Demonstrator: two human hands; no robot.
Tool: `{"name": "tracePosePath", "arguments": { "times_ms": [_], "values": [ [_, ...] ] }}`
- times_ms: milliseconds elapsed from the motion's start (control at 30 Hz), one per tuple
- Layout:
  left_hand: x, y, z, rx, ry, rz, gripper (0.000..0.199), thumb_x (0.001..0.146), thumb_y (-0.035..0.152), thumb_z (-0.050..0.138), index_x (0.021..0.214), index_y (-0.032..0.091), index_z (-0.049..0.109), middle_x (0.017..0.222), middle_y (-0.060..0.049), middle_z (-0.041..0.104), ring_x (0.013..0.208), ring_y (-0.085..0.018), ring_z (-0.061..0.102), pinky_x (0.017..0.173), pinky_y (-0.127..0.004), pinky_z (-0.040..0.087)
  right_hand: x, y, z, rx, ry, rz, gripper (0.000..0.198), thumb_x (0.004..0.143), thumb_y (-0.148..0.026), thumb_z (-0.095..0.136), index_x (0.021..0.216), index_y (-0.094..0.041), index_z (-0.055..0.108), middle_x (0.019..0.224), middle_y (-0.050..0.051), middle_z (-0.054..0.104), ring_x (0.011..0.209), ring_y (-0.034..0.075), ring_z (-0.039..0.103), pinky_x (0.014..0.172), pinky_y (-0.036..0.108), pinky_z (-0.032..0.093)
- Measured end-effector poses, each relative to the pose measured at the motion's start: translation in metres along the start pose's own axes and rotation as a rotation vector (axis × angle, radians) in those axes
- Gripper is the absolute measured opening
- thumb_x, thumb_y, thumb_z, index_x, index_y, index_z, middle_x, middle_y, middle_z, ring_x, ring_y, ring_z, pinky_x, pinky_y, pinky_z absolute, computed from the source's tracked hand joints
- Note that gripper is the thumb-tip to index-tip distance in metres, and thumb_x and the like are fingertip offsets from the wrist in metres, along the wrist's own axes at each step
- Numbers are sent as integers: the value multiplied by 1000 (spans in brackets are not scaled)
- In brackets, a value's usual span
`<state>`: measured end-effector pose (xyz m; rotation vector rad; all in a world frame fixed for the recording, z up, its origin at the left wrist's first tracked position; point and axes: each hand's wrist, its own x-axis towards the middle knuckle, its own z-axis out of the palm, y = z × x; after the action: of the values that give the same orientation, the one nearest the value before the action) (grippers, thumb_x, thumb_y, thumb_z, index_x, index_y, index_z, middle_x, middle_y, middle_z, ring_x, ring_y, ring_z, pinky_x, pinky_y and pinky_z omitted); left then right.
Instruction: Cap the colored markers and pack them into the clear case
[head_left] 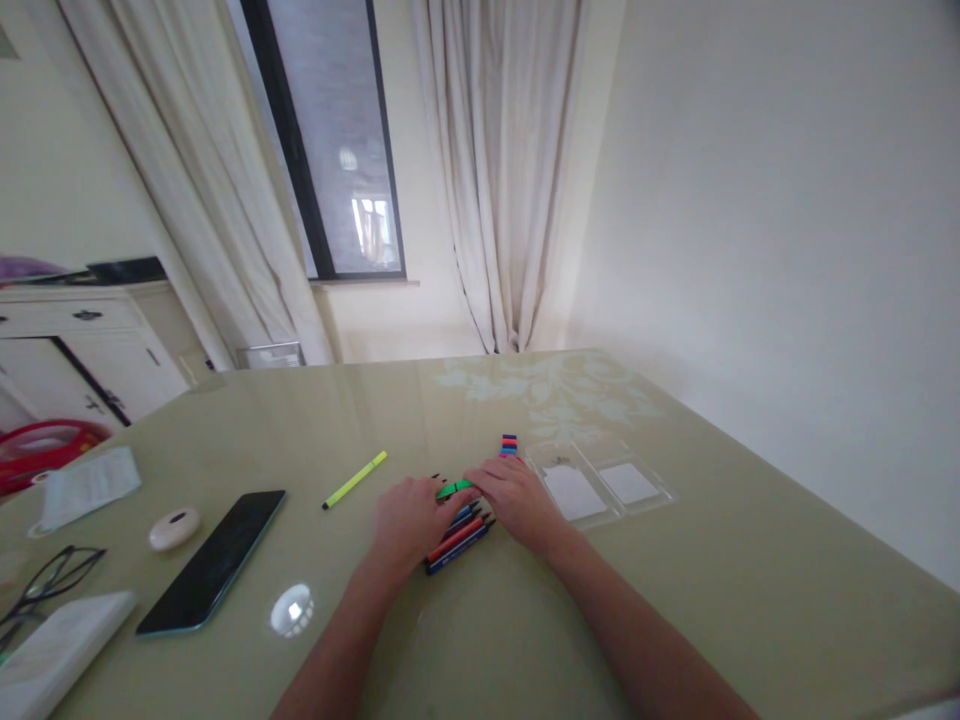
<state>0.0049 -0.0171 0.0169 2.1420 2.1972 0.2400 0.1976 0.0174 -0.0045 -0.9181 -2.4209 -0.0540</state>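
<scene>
A green felt-tip pen (454, 489) lies across between my two hands, just above the table. My left hand (409, 520) is closed on its left end. The fingers of my right hand (517, 495) are closed at its right end, and part of the pen is hidden there. Below it, several felt-tip pens (457, 540) in red and dark blue lie side by side, partly covered by my left hand. Just past my right hand the coloured ends of more pens (509, 445) show. A yellow felt-tip pen (355, 481) lies alone to the left.
A clear plastic case (600, 482) lies opened out on the right. To the left are a phone (214, 562), a round pale case (174, 529), glasses (56, 580), a white box (64, 650) and a face mask (88, 487). The table (750, 600) meets the wall on the right.
</scene>
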Motion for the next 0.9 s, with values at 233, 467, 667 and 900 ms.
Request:
{"name": "tracePosePath", "arguments": {
  "times_ms": [233,467,667,900],
  "values": [
    [9,-36,-1,-43,166,-237,69,95,78,33,89,23,74,89,-11,76,86,-31,73,70,-35,50,-2,20,-8,76,213,352,25,104,-22,52,118,-20,72,112,9,74,104,23,68,95,34,51],
    [15,-49,14,12,217,-179,44,104,50,39,93,19,68,99,-12,73,98,-31,69,85,-40,49,-4,31,-2,39,80,523,22,99,-20,58,119,-18,68,110,8,75,103,23,69,91,32,48],
    [19,-51,20,-60,211,-152,42,104,45,40,92,19,71,102,-12,71,101,-30,65,87,-41,49,-1,16,-3,-100,-41,428,9,96,-15,60,99,-21,67,100,7,73,93,23,67,81,31,43],
    [18,-79,25,-31,345,-389,33,98,36,48,119,16,66,123,-19,63,118,-39,56,92,-54,46,-2,14,5,-116,-108,358,11,98,-15,59,102,-21,67,103,6,73,101,23,65,87,33,41]
  ]
}}
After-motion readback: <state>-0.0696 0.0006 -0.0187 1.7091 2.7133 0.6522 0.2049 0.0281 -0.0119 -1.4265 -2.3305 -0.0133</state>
